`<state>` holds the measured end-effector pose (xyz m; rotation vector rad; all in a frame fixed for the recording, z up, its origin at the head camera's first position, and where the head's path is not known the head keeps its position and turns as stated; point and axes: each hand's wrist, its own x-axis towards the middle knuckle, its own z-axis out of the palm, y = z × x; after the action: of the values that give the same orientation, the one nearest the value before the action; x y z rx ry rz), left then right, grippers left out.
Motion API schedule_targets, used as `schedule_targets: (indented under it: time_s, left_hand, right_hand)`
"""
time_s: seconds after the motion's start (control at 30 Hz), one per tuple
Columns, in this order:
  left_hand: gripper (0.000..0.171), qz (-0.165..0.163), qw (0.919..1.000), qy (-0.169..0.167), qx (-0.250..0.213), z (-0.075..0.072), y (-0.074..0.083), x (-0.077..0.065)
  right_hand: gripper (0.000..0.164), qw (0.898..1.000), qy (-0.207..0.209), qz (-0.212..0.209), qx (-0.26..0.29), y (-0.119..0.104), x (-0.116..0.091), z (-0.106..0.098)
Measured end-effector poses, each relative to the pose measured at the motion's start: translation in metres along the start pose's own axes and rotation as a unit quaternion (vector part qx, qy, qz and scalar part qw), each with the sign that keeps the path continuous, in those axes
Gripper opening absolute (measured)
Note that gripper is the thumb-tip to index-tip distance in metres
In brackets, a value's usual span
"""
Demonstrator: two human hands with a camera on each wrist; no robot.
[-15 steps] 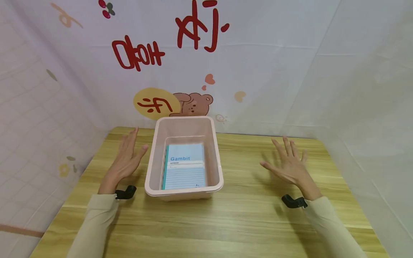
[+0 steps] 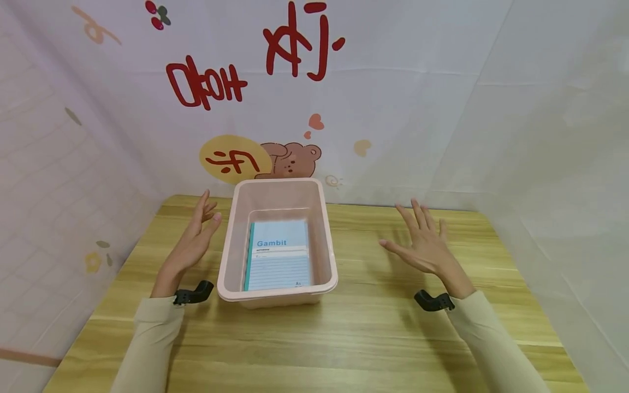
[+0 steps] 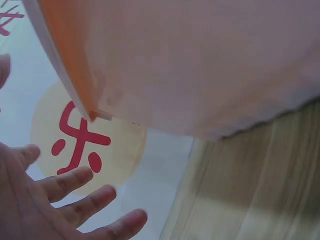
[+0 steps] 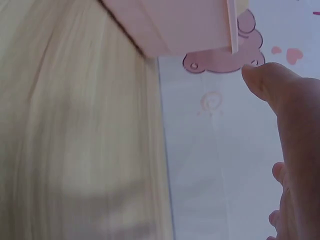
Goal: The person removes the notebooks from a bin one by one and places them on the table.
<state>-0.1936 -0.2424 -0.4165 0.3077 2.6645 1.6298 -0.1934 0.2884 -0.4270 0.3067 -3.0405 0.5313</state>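
A pale pink plastic bin (image 2: pixel 326 240) stands on the wooden table, left of the middle in the head view. Flat on its floor lies a light blue notebook (image 2: pixel 280 267) with "Gambit" printed on the cover and a teal spine. My left hand (image 2: pixel 189 245) hovers just left of the bin, fingers spread, holding nothing; the left wrist view shows the bin wall (image 3: pixel 190 65) close beside it. Well to the bin's right, my right hand (image 2: pixel 425 245) is held above the table with its fingers fanned and nothing in it. In the right wrist view its thumb (image 4: pixel 260 82) points toward the bin.
The wood-grain table (image 2: pixel 314 349) runs back to a white printed curtain (image 2: pixel 417 98) with red characters and a bear. More of this cloth hangs along the left and right sides. Each wrist wears a black camera strap (image 2: pixel 434 301).
My right hand has moved left, nearer the bin. The left hand has turned slightly, its fingers shifting a little. The bin and notebook stay in place on the table.
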Motion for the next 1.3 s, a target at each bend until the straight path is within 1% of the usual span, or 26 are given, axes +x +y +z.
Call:
schedule_targets:
  time_s: [0.13,0.33,0.4,0.5,0.67,0.73,0.8,0.9,1.03,1.1,1.17,1.3]
  left_hand:
    - [0.074,-0.011,0.9986,-0.014,-0.049,0.0,0.002,-0.001]
    - [0.072,-0.034,0.9928,-0.026,-0.112,0.004,0.001,-0.001]
    - [0.072,-0.043,0.9912,-0.027,-0.123,0.006,0.001,-0.002]
    - [0.071,-0.056,0.9901,-0.027,-0.126,0.007,0.001,-0.004]
    - [0.068,-0.077,0.9874,-0.027,-0.135,0.011,0.003,-0.006]
    - [0.067,-0.086,0.9849,-0.023,-0.148,0.012,0.005,-0.006]
    - [0.067,-0.1,0.9815,-0.02,-0.162,0.014,0.006,-0.006]
    - [0.068,-0.108,0.973,-0.014,-0.203,0.016,0.007,-0.005]
    - [0.069,-0.095,0.9586,-0.007,-0.268,0.019,0.008,-0.004]
    - [0.069,-0.087,0.9528,-0.005,-0.291,0.02,0.008,-0.004]
    - [0.069,-0.085,0.9489,-0.004,-0.304,0.02,0.007,-0.004]
    - [0.071,-0.086,0.9448,-0.008,-0.316,0.021,0.006,-0.003]
  right_hand:
    - [0.098,1.0,-0.003,-0.015,0.005,-0.013,0.004,-0.001]
    - [0.098,0.999,-0.002,-0.036,0.014,-0.032,0.011,-0.004]
    - [0.097,0.999,-0.005,-0.042,0.016,-0.038,0.013,-0.006]
    - [0.096,0.999,-0.008,-0.049,0.016,-0.048,0.017,-0.008]
    - [0.095,0.998,0.002,-0.057,0.018,-0.064,0.022,-0.013]
    - [0.094,0.998,0.002,-0.059,0.019,-0.069,0.024,-0.015]
    - [0.094,0.998,0.001,-0.062,0.018,-0.074,0.025,-0.016]
    - [0.094,0.998,-0.002,-0.066,0.016,-0.08,0.027,-0.017]
    - [0.095,0.997,0.001,-0.076,0.013,-0.089,0.028,-0.019]
    - [0.095,0.997,0.002,-0.082,0.012,-0.094,0.029,-0.021]
    - [0.095,0.996,0.003,-0.086,0.011,-0.098,0.03,-0.022]
    - [0.096,0.995,0.004,-0.095,0.012,-0.106,0.034,-0.023]
